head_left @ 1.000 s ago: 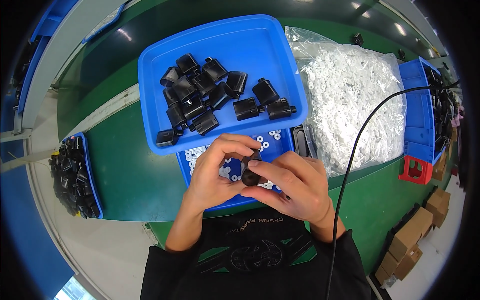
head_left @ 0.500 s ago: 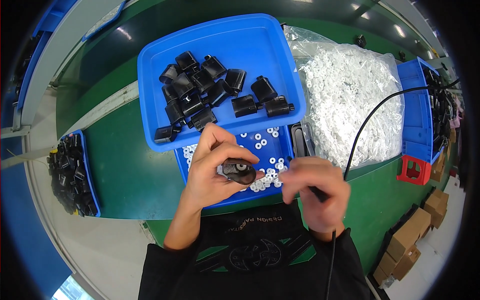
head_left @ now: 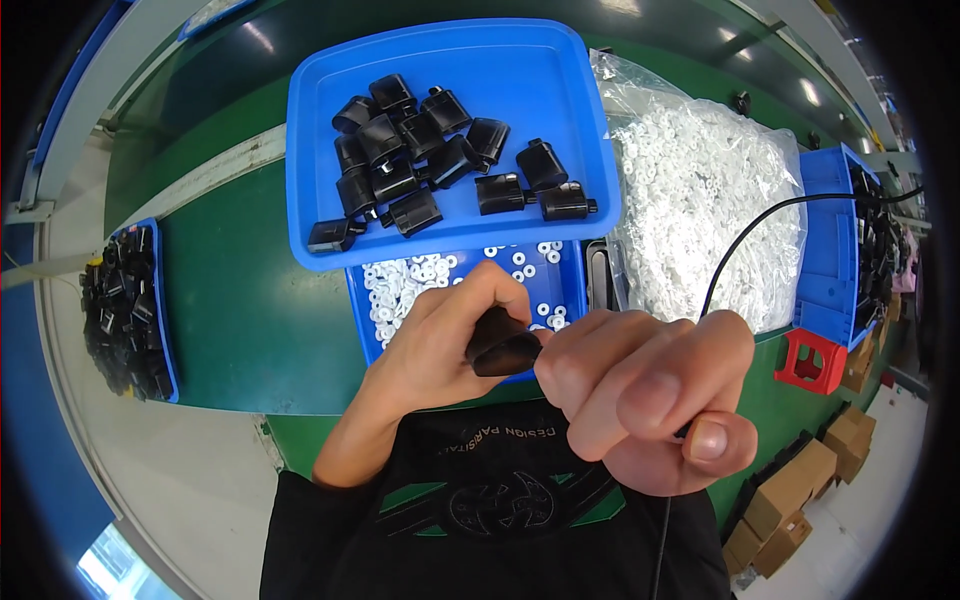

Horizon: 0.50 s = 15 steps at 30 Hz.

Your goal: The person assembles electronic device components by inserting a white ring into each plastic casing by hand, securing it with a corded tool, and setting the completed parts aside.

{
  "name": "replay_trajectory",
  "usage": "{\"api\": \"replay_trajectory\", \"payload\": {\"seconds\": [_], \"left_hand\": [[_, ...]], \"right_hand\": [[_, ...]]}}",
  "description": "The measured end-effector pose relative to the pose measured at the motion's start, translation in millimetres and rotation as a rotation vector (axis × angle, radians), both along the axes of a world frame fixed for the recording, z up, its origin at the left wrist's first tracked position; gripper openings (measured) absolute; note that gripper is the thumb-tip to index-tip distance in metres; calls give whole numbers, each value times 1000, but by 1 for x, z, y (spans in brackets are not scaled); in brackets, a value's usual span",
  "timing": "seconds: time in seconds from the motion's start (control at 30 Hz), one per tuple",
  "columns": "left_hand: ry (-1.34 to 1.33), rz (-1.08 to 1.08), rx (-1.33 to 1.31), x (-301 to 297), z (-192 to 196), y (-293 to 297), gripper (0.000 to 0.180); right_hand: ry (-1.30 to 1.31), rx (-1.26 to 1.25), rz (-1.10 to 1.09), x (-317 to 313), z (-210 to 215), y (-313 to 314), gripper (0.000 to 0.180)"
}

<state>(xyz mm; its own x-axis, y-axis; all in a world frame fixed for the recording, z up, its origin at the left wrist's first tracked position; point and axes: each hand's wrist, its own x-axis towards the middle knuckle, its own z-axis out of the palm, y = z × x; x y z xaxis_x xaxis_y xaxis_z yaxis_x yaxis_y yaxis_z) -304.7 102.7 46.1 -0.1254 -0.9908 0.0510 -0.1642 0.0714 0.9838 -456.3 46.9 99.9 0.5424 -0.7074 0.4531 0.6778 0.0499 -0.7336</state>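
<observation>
My left hand (head_left: 430, 340) is closed around a black hollow plastic housing (head_left: 503, 352), its open end turned up. My right hand (head_left: 645, 395), a fist close to the camera, sits just right of the housing. A dark slim thing shows only as a sliver between its fingers, so I cannot tell its kind. Beneath both hands lies a blue tray (head_left: 358, 322) with small white washers (head_left: 400, 290). Overlapping its far side, a larger blue tray (head_left: 480, 62) carries several similar black housings (head_left: 395, 180).
A clear plastic bag (head_left: 700, 200) full of white washers lies at the right. A black cable (head_left: 758, 214) arcs over it. Bins of black parts stand at far left (head_left: 130, 310) and right (head_left: 830, 240), with a red plastic stand (head_left: 810, 362) and cardboard boxes (head_left: 790, 480) lower right.
My right hand has risen toward the camera and come leftward beside the housing. My left hand has shifted slightly right and tilted the housing; the white washer visible inside it before no longer shows.
</observation>
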Motion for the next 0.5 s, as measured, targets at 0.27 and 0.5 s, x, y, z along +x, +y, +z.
{"api": "replay_trajectory", "payload": {"seconds": [0.27,0.5], "left_hand": [[10,-50,-46,1,1,2,40],[-75,-44,-65,-1,1,6,41]], "right_hand": [[-14,14,74,7,-1,2,29],[6,8,-18,7,-16,10,40]]}}
